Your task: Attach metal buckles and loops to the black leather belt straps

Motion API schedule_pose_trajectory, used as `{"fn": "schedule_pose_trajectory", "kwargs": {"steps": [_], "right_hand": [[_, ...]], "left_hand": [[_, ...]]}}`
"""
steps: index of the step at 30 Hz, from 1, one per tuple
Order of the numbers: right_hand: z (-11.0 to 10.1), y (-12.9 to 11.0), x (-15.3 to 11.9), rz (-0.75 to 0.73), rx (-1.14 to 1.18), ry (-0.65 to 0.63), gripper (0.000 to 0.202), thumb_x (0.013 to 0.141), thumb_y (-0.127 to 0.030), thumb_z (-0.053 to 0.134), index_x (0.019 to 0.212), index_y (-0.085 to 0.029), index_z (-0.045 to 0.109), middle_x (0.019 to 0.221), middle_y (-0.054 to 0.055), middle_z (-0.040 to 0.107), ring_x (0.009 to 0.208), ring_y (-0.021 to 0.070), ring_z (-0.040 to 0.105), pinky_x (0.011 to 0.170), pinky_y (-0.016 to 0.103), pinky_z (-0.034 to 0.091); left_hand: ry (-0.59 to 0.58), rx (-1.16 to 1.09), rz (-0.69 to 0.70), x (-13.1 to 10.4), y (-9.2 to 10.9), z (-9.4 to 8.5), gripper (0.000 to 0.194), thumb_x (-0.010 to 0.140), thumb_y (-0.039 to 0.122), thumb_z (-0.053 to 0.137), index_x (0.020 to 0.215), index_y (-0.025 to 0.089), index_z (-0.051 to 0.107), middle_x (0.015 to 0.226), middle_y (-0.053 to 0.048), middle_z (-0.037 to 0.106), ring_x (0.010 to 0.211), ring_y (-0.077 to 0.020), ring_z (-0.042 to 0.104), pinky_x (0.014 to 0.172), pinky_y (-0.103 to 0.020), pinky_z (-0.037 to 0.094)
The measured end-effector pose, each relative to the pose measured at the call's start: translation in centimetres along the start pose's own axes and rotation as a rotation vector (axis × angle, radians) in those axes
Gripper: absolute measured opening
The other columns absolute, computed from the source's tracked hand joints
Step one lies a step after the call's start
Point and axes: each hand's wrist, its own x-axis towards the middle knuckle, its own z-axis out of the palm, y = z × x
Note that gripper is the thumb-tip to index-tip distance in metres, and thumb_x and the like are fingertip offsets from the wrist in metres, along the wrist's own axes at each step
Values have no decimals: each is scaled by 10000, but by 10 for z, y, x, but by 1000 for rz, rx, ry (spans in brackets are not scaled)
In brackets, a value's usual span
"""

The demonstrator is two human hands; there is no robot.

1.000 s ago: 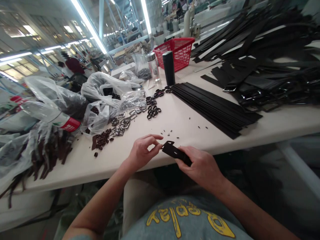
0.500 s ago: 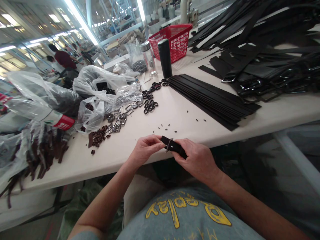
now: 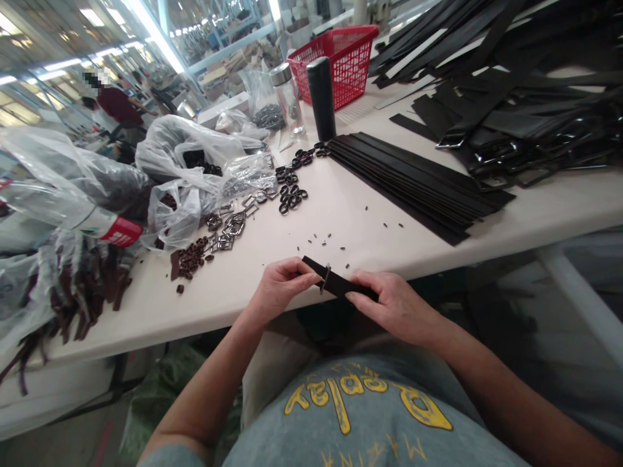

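Note:
Between my hands, at the table's front edge, is a black strap (image 3: pixel 341 285) with a metal buckle (image 3: pixel 326 279) around it. My left hand (image 3: pixel 283 285) pinches the buckle side near the strap's end. Fingers and thumb of my right hand (image 3: pixel 389 299) are closed on the strap farther right. Several tiny dark pieces (image 3: pixel 324 244) lie scattered on the table just beyond. Flat black straps (image 3: pixel 403 185) lie stacked side by side to the right. Black loops (image 3: pixel 291 198), metal buckles (image 3: pixel 233 227) and brown loops (image 3: pixel 193 257) are heaped to the left.
On the pale table (image 3: pixel 233 285) stand a dark bottle (image 3: pixel 321 97), a glass bottle (image 3: pixel 288 100) and a red basket (image 3: pixel 350 71). Plastic bags (image 3: pixel 182 146) and a large bottle (image 3: pixel 78 211) fill the left. Buckled black belts (image 3: pixel 516 123) pile at right. A person (image 3: pixel 117 104) is in the background.
My right hand has shifted slightly right along the strap, and more strap shows between it and the buckle. The view has tilted a little; my left hand still pinches the strap end.

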Motion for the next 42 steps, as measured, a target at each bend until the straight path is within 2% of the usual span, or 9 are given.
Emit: {"fn": "schedule_pose_trajectory", "kwargs": {"steps": [5, 11, 15, 17, 19, 24, 32, 39, 42], "right_hand": [[14, -3, 4, -32, 96, 33, 184, 922, -245, 495, 845, -188, 652, 737, 11, 664, 700, 161, 598, 647, 257, 414], [21, -4, 3, -3, 148, 104, 297, 932, -408, 552, 750, -185, 624, 650, -12, 625, 617, 139, 569, 591, 241, 401], [22, -5, 3, 38, 137, 152, 309, 937, -370, 563, 694, -185, 609, 598, -30, 605, 584, 125, 559, 578, 232, 391], [21, -6, 2, 40, 131, 157, 292, 933, -345, 563, 692, -186, 608, 600, -28, 614, 579, 126, 558, 576, 233, 394], [20, -6, 1, 33, 137, 168, 282, 929, -332, 560, 694, -185, 611, 603, -25, 623, 569, 125, 553, 571, 233, 397], [21, -7, 1, -2, 129, 180, 283, 923, -326, 561, 685, -182, 613, 596, -26, 610, 558, 119, 530, 568, 232, 392], [20, -5, 3, -19, 185, 88, 281, 923, -356, 558, 733, -173, 655, 645, -5, 629, 631, 141, 560, 600, 241, 422], [17, 5, 0, -60, 284, -159, 335, 974, -390, 496, 808, -162, 678, 747, 20, 682, 688, 150, 596, 629, 243, 459], [16, 4, -2, -81, 215, -140, 318, 976, -364, 494, 792, -167, 663, 739, 18, 677, 667, 146, 593, 622, 244, 450]], "left_hand": [[76, 53, 122, -6, -11, 12, 147, 733, 287, 795, 652, 186, 727, 674, -13, 598, 707, -150, 528, 654, -261, 409], [157, -7, 125, -11, -22, 27, 146, 707, 290, 823, 750, 189, 728, 725, -1, 602, 671, -125, 529, 596, -233, 417], [214, -216, 54, -12, -26, 35, 597, 649, 287, 871, 1191, 242, 625, 773, 42, 609, 662, -102, 557, 612, -205, 464], [211, -320, 8, -13, -27, 35, 767, 623, 284, 888, 1306, 254, 539, 783, 49, 620, 687, -107, 594, 648, -208, 494], [187, -398, -49, -15, -28, 35, 709, 629, 306, 884, 1263, 240, 574, 833, 28, 669, 733, -121, 635, 698, -225, 520], [156, -482, -140, -18, -32, 31, 333, 635, 324, 875, 878, 170, 706, 853, -13, 746, 745, -145, 667, 726, -258, 541], [-7, -651, -287, -17, -20, 28, 354, 567, 309, 908, 822, 144, 727, 778, -23, 745, 700, -149, 670, 719, -271, 535], [-43, -484, -256, -21, -18, 26, 355, 572, 372, 894, 695, 150, 646, 602, 24, 640, 544, -114, 564, 557, -235, 459], [27, -266, -146, -23, -18, 28, 331, 626, 376, 860, 666, 161, 610, 569, 43, 574, 525, -93, 490, 524, -218, 409]]}}
